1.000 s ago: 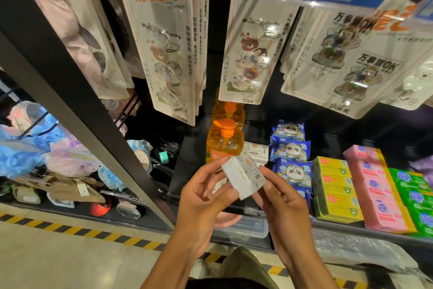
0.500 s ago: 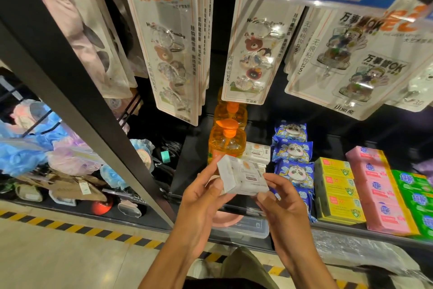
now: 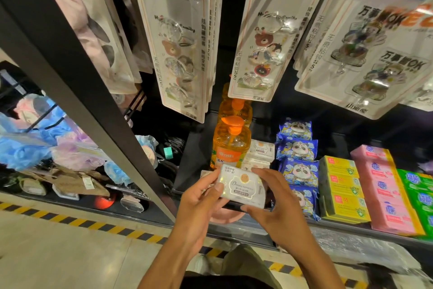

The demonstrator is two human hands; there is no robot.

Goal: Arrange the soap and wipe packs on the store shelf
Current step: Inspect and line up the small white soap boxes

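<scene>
A dark store shelf (image 3: 194, 171) carries orange bottles (image 3: 230, 145), panda packs (image 3: 297, 150) and soap boxes (image 3: 342, 185) beneath hanging hook cards (image 3: 180, 54). Left hand (image 3: 199, 204) and right hand (image 3: 278, 204) pinch a white pack (image 3: 242, 186) above the shelf's front edge.

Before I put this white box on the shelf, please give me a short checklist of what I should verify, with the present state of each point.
1. Grip: left hand and right hand each pinch one end of the white soap box: ok.
2. Printed face turned toward the viewer: ok.
3. Target found: stack of white boxes between the orange pump bottle and the panda wipe packs: ok.
4. Free room in front of that stack: cannot tell, the held box hides it.
5. Box resting on the shelf: not ok, it is held in the air before the shelf edge.
</scene>
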